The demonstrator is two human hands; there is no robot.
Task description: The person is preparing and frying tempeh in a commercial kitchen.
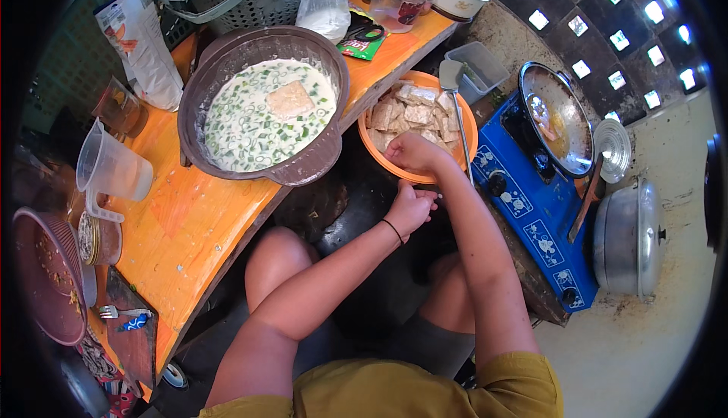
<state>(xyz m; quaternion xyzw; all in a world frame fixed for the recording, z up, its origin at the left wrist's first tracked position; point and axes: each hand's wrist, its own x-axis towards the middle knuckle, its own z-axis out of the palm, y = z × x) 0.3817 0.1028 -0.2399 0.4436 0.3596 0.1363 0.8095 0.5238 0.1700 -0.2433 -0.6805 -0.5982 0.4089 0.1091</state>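
My right hand point(414, 153) reaches over the near rim of an orange plastic basin point(467, 112) filled with sliced tempeh point(418, 113). Its fingers are curled against the slices, and I cannot tell whether they hold one. My left hand point(410, 208) hangs just below the basin, fingers bent, with a small pale bit by the fingertips. To the left, a brown plastic bowl point(190, 105) holds pale batter with chopped green onion point(244, 128); one tempeh slice point(290, 100) lies on the batter. A metal spatula point(458, 108) leans across the basin's right side.
At right, a blue gas stove point(526, 219) carries a wok point(554, 119) with oil and food; a lidded aluminium pot point(628, 239) stands beyond. The orange wooden table point(199, 236) bears a measuring jug point(116, 162) and a cutting board point(131, 338) with a fork.
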